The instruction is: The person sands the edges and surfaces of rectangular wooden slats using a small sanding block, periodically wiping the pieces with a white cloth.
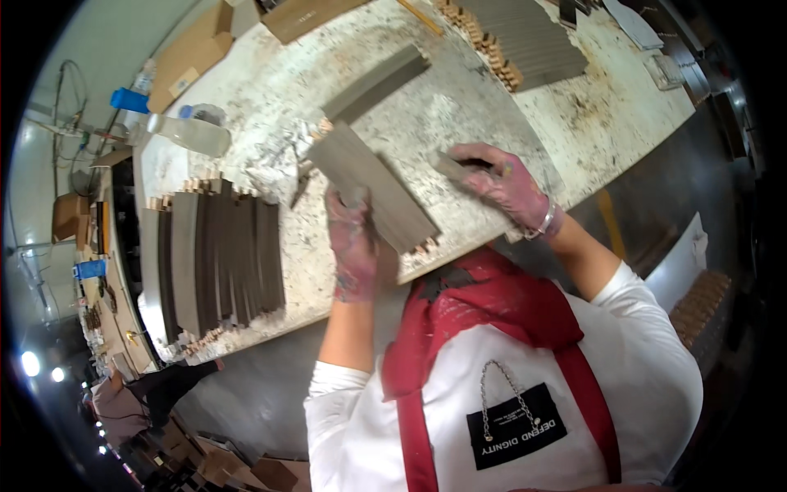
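Plainly, the left hand (352,234) had its grip closed on the left edge of a board (369,180), which slanted across the near part of the tabletop (607,123), pegs (422,246) showing at its near end. The right hand (502,182), just to the right of it, held a small grey pad (449,166) in a narrow grip (whether pad and board touched, one could not tell; a gap seemed to show). Another board (373,84) lay just beyond. To the left stood a row (225,254) of similar boards, with a bottle (190,135) behind it.
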Demonstrator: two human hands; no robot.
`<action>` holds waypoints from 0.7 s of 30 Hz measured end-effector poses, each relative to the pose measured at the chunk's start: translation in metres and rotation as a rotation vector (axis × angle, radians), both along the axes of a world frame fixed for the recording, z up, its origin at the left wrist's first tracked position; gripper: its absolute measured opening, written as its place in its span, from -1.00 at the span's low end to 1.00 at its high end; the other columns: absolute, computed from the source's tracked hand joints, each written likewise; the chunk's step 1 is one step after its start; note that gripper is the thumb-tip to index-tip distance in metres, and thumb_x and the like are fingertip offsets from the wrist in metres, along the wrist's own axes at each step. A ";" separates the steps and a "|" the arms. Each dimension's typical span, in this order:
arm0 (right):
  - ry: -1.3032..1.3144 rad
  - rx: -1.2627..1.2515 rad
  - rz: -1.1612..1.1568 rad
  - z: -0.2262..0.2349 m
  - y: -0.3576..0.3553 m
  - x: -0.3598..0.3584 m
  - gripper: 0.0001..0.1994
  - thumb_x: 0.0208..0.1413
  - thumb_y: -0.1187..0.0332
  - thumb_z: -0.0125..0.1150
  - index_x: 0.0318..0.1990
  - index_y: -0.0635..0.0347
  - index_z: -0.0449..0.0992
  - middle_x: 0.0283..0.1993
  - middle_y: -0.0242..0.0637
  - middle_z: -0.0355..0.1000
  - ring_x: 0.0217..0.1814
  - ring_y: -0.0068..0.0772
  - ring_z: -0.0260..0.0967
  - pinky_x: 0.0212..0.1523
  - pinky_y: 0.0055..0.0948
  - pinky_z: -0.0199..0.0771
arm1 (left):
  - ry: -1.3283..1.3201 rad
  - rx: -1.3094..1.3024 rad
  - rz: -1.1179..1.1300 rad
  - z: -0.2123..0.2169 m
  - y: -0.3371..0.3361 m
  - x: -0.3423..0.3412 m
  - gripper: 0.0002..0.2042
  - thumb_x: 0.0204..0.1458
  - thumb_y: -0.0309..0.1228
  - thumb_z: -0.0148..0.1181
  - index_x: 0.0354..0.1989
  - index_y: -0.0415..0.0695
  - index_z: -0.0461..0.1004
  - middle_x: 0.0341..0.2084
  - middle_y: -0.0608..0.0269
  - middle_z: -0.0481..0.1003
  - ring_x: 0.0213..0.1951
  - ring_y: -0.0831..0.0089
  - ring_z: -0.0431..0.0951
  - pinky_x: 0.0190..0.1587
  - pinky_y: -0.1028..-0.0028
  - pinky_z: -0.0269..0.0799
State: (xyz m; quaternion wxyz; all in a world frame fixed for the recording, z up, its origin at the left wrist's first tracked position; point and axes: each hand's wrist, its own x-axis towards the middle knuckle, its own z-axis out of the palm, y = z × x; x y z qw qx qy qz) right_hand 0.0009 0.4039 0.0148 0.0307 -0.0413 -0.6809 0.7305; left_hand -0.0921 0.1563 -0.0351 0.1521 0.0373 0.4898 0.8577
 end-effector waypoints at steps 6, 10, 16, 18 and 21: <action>0.007 0.074 -0.102 -0.002 0.013 -0.004 -0.56 0.18 0.32 0.31 0.18 0.27 0.44 0.11 -0.26 0.44 0.17 -0.45 0.37 0.19 -0.46 0.39 | 0.183 -0.019 -0.018 0.033 0.011 0.016 -0.45 0.17 -0.46 0.18 0.30 -0.18 0.12 0.12 0.17 0.34 0.11 0.41 0.38 0.16 0.43 0.31; 0.136 0.299 -0.155 0.040 -0.003 -0.022 -0.49 0.10 0.17 0.37 0.15 0.24 0.46 0.06 -0.25 0.45 0.11 -0.39 0.38 0.16 -0.41 0.39 | 0.248 -0.444 0.069 0.038 0.018 0.024 -0.45 0.10 -0.59 0.11 0.30 -0.23 0.14 0.11 0.09 0.37 0.10 0.40 0.40 0.22 0.43 0.28; 0.534 0.795 -0.115 0.087 -0.060 -0.059 -0.54 0.06 0.21 0.31 0.12 0.09 0.44 0.00 -0.07 0.36 0.06 -0.03 0.38 0.05 -0.19 0.46 | 0.167 -0.150 0.173 0.036 0.034 0.027 -0.42 0.14 -0.47 0.30 0.30 -0.23 0.19 0.16 0.17 0.34 0.15 0.39 0.38 0.19 0.39 0.32; 0.521 0.853 -0.128 0.086 -0.067 -0.062 -0.54 0.06 0.22 0.30 0.13 0.08 0.44 0.01 -0.08 0.33 0.05 -0.02 0.38 0.04 -0.19 0.46 | 0.236 -0.189 0.206 0.037 0.033 0.026 -0.43 0.15 -0.49 0.28 0.30 -0.25 0.18 0.18 0.16 0.32 0.16 0.39 0.38 0.21 0.39 0.31; 0.513 0.953 -0.150 0.077 -0.068 -0.063 -0.54 0.06 0.25 0.30 0.15 0.05 0.41 0.05 -0.09 0.28 0.02 0.00 0.38 0.02 -0.19 0.46 | 0.197 -0.164 0.194 0.045 0.031 0.028 -0.47 0.19 -0.50 0.21 0.31 -0.26 0.18 0.21 0.15 0.31 0.19 0.38 0.36 0.24 0.40 0.29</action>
